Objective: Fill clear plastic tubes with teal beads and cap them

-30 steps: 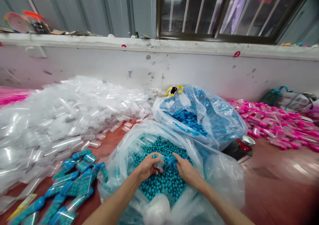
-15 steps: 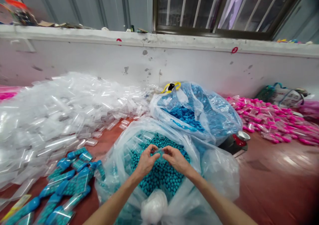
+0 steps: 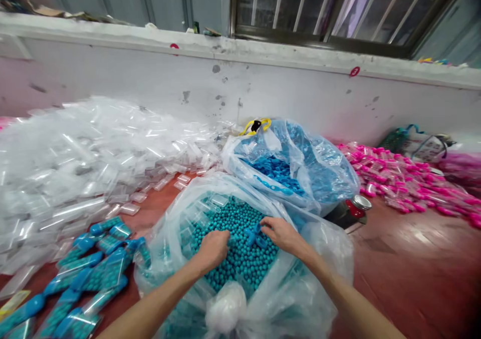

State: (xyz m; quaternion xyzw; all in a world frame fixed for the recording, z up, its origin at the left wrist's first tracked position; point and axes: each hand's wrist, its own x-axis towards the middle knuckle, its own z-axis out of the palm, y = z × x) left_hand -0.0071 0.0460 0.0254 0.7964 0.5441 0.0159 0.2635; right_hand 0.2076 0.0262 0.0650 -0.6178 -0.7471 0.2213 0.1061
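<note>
Single camera on person's head, looking forward and down along both forearms [image 3: 161,296]. Left hand [image 3: 213,251] and right hand [image 3: 283,235] near middle of view, seen from above and behind. Teal beads [image 3: 240,269] in plastic bag [image 3: 165,234] close, below lens. Beyond red work surface [image 3: 394,264], view faces pale wall [image 3: 293,93]; barred window [image 3: 287,3] cut by top edge. Wide framing, tipped sideways: white ledge [image 3: 281,53] runs downhill to right. Clear plastic heap [image 3: 90,153] cropped at left edge.
</note>
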